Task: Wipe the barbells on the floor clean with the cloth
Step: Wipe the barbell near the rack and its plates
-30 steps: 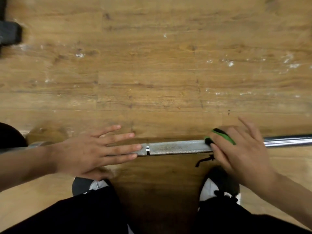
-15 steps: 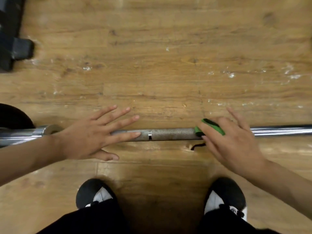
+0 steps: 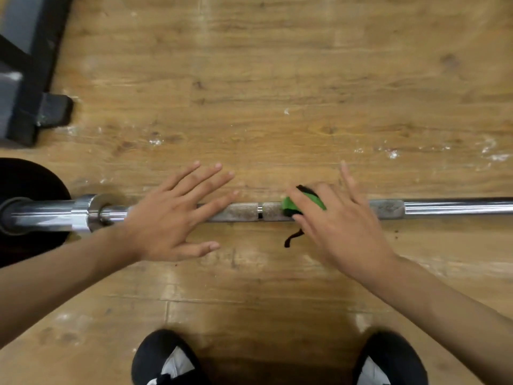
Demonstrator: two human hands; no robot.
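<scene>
A steel barbell [image 3: 241, 212] lies left to right across the wooden floor, with a rusty, dull grip section in the middle. My left hand [image 3: 172, 220] rests flat on the bar with fingers spread, just left of a bright ring mark. My right hand [image 3: 344, 232] holds a green cloth [image 3: 288, 204] wrapped over the bar just right of that mark, thumb and fingers curled round it. A black strap of the cloth dangles below the bar. Most of the cloth is hidden under my fingers.
The bar's chrome sleeve [image 3: 50, 215] and a black weight plate [image 3: 27, 179] are at the left edge. A black rack base [image 3: 36, 79] stands at the far left. My two black and white shoes [image 3: 163, 359] [image 3: 388, 359] are below the bar.
My right hand slid the cloth leftwards along the bar, close to the ring mark. The view tilted, so the sleeve and plate now show at the left.
</scene>
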